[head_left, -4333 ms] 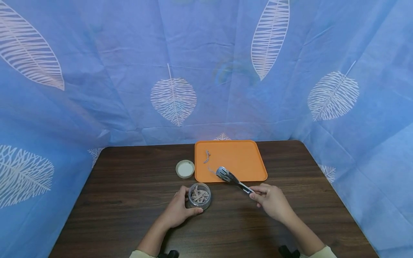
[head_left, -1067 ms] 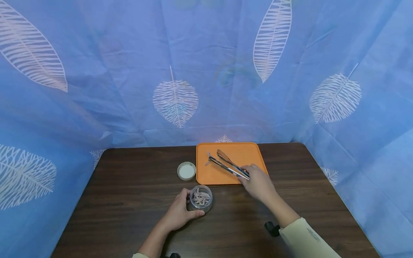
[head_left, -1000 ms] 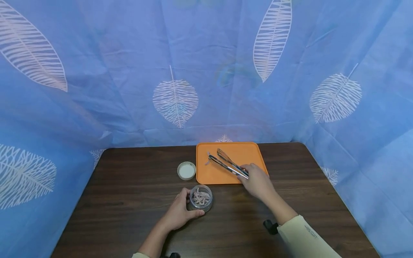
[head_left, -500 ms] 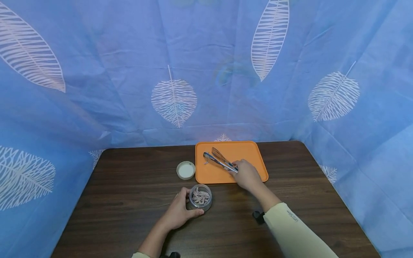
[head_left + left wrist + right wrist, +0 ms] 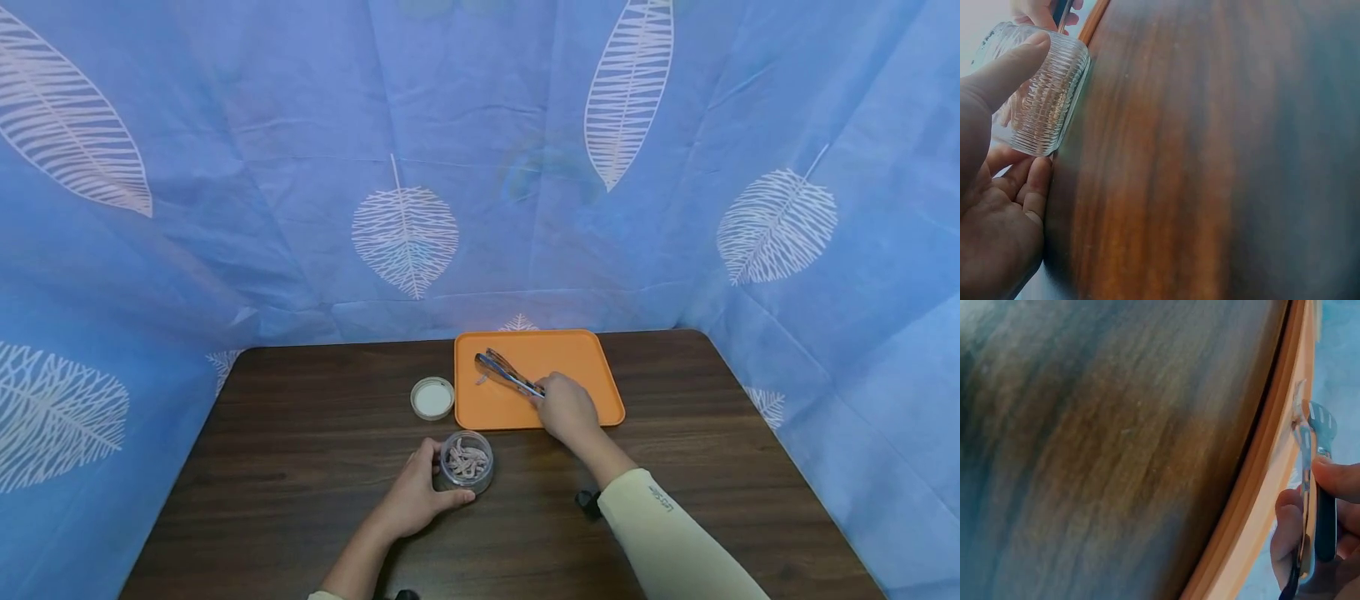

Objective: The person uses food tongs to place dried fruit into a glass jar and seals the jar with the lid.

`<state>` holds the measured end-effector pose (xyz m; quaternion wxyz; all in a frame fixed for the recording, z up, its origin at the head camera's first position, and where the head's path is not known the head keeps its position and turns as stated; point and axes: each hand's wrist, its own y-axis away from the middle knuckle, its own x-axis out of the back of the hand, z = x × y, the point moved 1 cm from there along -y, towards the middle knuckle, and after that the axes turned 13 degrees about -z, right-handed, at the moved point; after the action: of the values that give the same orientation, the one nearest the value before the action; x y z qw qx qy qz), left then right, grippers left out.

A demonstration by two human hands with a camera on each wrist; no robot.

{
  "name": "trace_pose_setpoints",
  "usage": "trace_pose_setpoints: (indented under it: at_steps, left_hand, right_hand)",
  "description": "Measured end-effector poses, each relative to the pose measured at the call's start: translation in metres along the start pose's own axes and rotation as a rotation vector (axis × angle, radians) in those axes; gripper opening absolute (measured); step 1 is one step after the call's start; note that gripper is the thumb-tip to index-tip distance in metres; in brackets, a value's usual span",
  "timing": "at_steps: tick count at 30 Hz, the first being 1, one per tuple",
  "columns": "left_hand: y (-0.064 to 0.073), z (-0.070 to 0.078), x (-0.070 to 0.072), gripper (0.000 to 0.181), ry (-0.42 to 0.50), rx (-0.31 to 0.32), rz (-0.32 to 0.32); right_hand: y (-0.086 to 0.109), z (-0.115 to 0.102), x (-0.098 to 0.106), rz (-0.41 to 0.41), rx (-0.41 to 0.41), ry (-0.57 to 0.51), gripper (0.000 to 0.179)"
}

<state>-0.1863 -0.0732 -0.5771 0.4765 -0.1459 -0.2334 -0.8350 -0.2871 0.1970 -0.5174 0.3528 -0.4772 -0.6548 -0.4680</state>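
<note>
My left hand (image 5: 412, 500) holds a ribbed clear glass jar (image 5: 1054, 100) upright on the table, thumb on the near side and fingers around the left. Several pale, twisted strips (image 5: 467, 460) lie inside the jar. Over the left part of an orange tray (image 5: 577, 354), my right hand (image 5: 567, 406) grips metal tongs (image 5: 510, 373) by their dark handles. The slotted tips are slightly apart, beside a pale strip (image 5: 482, 379) on the tray. In the right wrist view the strip (image 5: 1299, 403) is at the tips; whether they pinch it, I cannot tell.
A round lid (image 5: 432, 398) with a white inside lies left of the tray, behind the jar. The dark wooden table (image 5: 300, 450) extends to both sides. Blue cloth with white leaf prints (image 5: 480, 167) hangs behind it.
From the tray's front edge, my right hand has carried the tongs up and left over the tray. They spread apart, and their arms have since drawn closer together. My left hand stays on the jar.
</note>
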Motion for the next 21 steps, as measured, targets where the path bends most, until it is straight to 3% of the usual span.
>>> trace_pose_setpoints:
  at_steps: [8,21]
  left_hand:
    - [-0.0017,-0.0011,-0.0004,0.076,-0.008,-0.001,-0.005]
    - [-0.0012,-0.0023,-0.0004,0.076,-0.015,0.009,0.002]
  right_hand:
    - [-0.0022,0.0037,-0.0045,0.032,-0.003,-0.01,0.024]
    - [-0.005,0.0092,-0.0072,-0.001,-0.016,-0.114,0.025]
